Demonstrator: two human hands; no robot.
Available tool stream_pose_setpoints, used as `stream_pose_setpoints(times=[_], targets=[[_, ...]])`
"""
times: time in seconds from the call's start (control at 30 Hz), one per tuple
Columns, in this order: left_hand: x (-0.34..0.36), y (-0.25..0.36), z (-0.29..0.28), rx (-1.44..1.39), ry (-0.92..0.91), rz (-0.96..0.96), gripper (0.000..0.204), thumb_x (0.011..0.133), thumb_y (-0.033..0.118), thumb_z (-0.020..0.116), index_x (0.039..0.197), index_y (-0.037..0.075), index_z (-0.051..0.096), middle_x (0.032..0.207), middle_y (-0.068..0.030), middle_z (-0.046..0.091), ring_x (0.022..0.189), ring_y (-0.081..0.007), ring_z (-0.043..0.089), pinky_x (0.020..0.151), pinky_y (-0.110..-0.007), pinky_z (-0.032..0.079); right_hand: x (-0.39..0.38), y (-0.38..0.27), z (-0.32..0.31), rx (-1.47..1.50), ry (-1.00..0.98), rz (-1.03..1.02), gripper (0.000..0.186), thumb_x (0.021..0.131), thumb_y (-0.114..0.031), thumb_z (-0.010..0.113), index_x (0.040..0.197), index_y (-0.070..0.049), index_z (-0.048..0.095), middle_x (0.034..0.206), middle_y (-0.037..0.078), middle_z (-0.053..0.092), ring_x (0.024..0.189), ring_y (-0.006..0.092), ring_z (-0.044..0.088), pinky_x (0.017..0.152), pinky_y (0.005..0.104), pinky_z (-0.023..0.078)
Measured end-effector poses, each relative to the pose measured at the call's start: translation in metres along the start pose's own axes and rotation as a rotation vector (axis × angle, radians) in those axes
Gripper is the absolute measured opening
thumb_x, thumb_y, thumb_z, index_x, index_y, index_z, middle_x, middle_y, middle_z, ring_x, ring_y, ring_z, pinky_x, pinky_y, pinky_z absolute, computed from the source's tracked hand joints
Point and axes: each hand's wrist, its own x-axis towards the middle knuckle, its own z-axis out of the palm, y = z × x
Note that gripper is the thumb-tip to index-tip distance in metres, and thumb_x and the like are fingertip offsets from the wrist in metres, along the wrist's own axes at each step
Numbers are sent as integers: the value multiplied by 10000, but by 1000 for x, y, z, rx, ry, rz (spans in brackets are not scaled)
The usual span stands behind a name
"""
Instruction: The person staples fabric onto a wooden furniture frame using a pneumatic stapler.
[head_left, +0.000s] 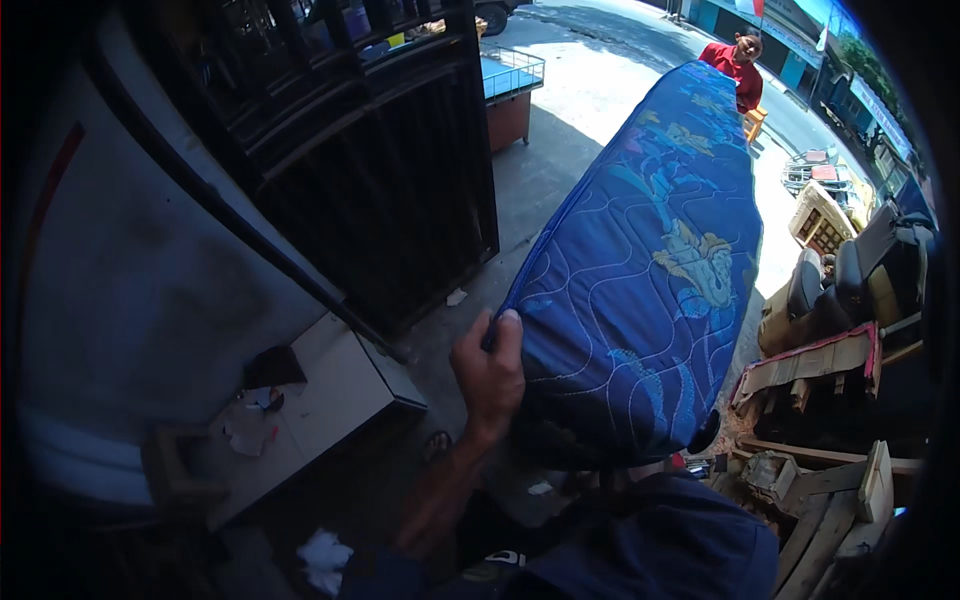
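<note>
My left hand (490,370) grips the near left top edge of a long blue quilted mattress (640,280) with a flowered pattern, its thumb on the piped seam. A bit of skin of my right arm (648,470) shows under the near right end; that hand's fingers are hidden behind the mattress. At the far end a person in a red shirt (727,60) stands close against the mattress, their hands out of sight.
A black metal gate (380,200) and a low white cabinet (330,370) are on the left. Piled old furniture and wooden boards (825,505) crowd the right. Outside are a wheeled cart (508,115) and a sunlit street (600,30).
</note>
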Motion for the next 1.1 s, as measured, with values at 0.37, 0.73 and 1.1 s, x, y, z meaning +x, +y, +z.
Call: stream_pose_setpoints(times=[0.37,0.73,1.1], targets=[[-39,76,-90,146,132,-7,378,881,252,604,662,-42,513,596,-238,501,520,-255,455,565,-445,390,-130,-2,10,-411,-176,-51,818,900,-638,414,1424,-9,424,1415,221,482,1281,343,487,1025,494,396],[-85,129,-216,207,216,-47,310,945,179,575,684,25,509,683,51,441,683,-61,384,610,-285,312,-202,139,45,-1131,-664,-139,746,913,-574,474,1378,8,487,1352,239,555,1221,357,562,979,488,464],[-98,68,-250,-135,316,-23,409,1021,344,493,1072,-23,665,1029,-78,661,891,-163,616,826,-301,484,-122,161,29,-1062,-440,-289,419,854,-310,574,1113,5,674,1037,243,697,941,407,687,818,447,562]])
